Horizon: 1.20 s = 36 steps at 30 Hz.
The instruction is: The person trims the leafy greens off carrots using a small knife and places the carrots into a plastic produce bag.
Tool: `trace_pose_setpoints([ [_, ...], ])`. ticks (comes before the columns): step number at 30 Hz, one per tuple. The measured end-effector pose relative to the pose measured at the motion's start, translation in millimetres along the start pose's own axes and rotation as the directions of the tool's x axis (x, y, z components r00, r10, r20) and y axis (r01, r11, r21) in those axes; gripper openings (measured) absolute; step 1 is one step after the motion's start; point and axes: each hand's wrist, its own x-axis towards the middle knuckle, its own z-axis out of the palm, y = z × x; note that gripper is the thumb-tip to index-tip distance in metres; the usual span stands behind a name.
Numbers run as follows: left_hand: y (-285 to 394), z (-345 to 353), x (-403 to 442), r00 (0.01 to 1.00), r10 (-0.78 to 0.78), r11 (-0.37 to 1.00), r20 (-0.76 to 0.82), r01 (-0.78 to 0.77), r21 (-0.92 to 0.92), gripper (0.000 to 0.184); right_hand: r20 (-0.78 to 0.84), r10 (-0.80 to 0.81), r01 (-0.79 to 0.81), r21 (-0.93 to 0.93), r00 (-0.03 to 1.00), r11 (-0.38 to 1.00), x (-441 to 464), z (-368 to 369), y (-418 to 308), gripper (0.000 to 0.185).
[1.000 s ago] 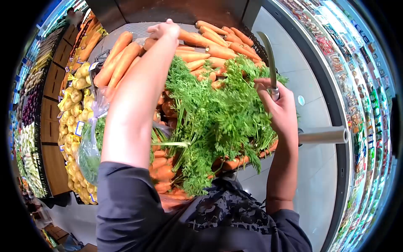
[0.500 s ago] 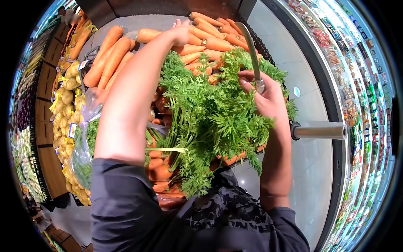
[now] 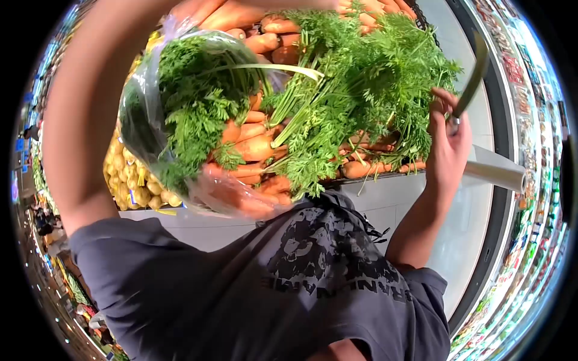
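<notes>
At the top edge a blurred strip of skin, part of my left hand or wrist point(image 3: 295, 3), lies over the carrots point(image 3: 232, 16); its fingers cannot be made out. My right hand point(image 3: 448, 135) is closed around a knife point(image 3: 472, 78) with a long curved blade pointing up. It is right beside the leafy carrot tops point(image 3: 385, 66), which spread over the pile. Left of them, a clear plastic bag point(image 3: 147, 108) holds more greens point(image 3: 201, 102) and carrots point(image 3: 241, 198). A pale stalk point(image 3: 283, 68) lies across the middle.
Bagged yellow produce point(image 3: 129, 180) sits at the lower left of the display. A metal tube point(image 3: 497, 172) juts out at the right below my right hand. Behind it run refrigerated shelves point(image 3: 530, 198). Pale floor tiles point(image 3: 205, 234) show between the display and my shirt.
The view has tilted down toward my body. My left hand has gone from plain view over the carrots to the top edge. My right hand still grips the knife, now tilted rightward.
</notes>
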Motion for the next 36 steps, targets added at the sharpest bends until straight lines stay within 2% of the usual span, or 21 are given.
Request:
trace_pose_setpoints([
  [1,15.2,38.2,-30.8,0.969,0.144,0.99,-0.201,-0.143,0.02,0.032,0.001,-0.032,0.032,0.016,0.999,0.999,-12.8,-1.9,16.7,0.024],
  [2,31.1,53.1,-54.4,0.965,0.19,0.979,-0.181,-0.2,-0.041,0.029,-0.029,-0.063,0.061,-0.075,0.998,0.995,-27.1,3.2,16.3,0.028],
  [3,46.9,67.8,-78.0,0.959,0.235,0.962,-0.161,-0.253,-0.104,0.027,-0.01,0.013,-0.013,-0.005,1.0,1.0,-40.5,2.8,12.7,0.028],
  [4,59.0,73.6,-94.6,0.975,0.209,0.948,0.071,-0.184,-0.26,0.023,0.013,0.084,-0.085,0.063,0.996,0.994,-54.7,1.4,8.9,0.027],
  [6,66.8,123.4,-114.2,0.988,0.152,0.962,-0.041,-0.157,-0.223,0.027,0.073,0.149,-0.154,0.068,0.986,0.986,-77.9,9.5,11.9,0.025],
  [7,71.5,143.8,-111.9,0.994,0.084,0.981,-0.074,-0.095,-0.168,0.031,0.104,0.181,-0.189,0.068,0.978,0.98,-89.5,13.5,13.5,0.023],
  [11,85.3,198.0,-97.7,0.974,-0.074,0.996,-0.214,0.061,-0.068,0.043,0.152,0.135,-0.142,0.036,0.979,0.989,-122.9,24.1,28.6,0.02],
  [14,90.4,221.5,-92.5,0.945,-0.086,0.995,-0.314,0.064,-0.081,0.051,0.139,0.07,-0.072,0.008,0.988,0.997,-142.3,31.5,32.1,0.023],
  [17,89.6,232.7,-88.8,0.945,-0.109,0.992,-0.309,0.082,-0.098,0.055,0.095,0.18,-0.175,-0.054,0.979,0.983,-160.9,36.9,27.1,0.017],
  [19,88.2,238.5,-85.7,0.941,-0.128,0.99,-0.313,0.103,-0.096,0.055,0.072,0.19,-0.187,-0.057,0.979,0.981,-172.1,40.7,27.7,0.016],
  [22,85.7,245.3,-81.3,0.924,-0.086,0.996,-0.372,0.066,-0.065,0.057,0.053,0.252,-0.248,-0.075,0.966,0.966,-185.2,41.6,31.7,0.017],
  [28,85.7,241.8,-81.3,0.941,-0.049,0.998,-0.335,0.036,-0.045,0.056,0.038,0.156,-0.153,-0.082,0.987,0.985,-200.5,47.9,32.7,0.02],
  [29,85.2,242.1,-81.7,0.913,-0.043,0.997,-0.405,0.012,-0.078,0.048,0.031,0.158,-0.155,-0.08,0.987,0.985,-202.3,48.1,34.6,0.02],
  [30,84.5,240.7,-83.2,0.914,-0.035,0.997,-0.403,0.006,-0.075,0.048,0.03,0.158,-0.155,-0.103,0.987,0.983,-204.6,47.8,36.7,0.02],
  [32,83.0,233.7,-86.9,0.916,-0.08,0.971,-0.394,-0.018,-0.239,0.059,0.024,0.162,-0.158,-0.124,0.986,0.98,-208.7,48.3,37.1,0.02],
  [34,79.9,230.2,-87.6,0.894,-0.073,0.955,-0.443,-0.065,-0.29,0.06,0.044,0.194,-0.187,-0.132,0.98,0.974,-211.5,48.9,34.0,0.02],
  [36,77.8,216.2,-86.8,0.91,-0.093,0.844,-0.404,-0.143,-0.517,0.062,0.054,0.176,-0.167,-0.15,0.983,0.974,-214.2,48.2,36.4,0.021],
])
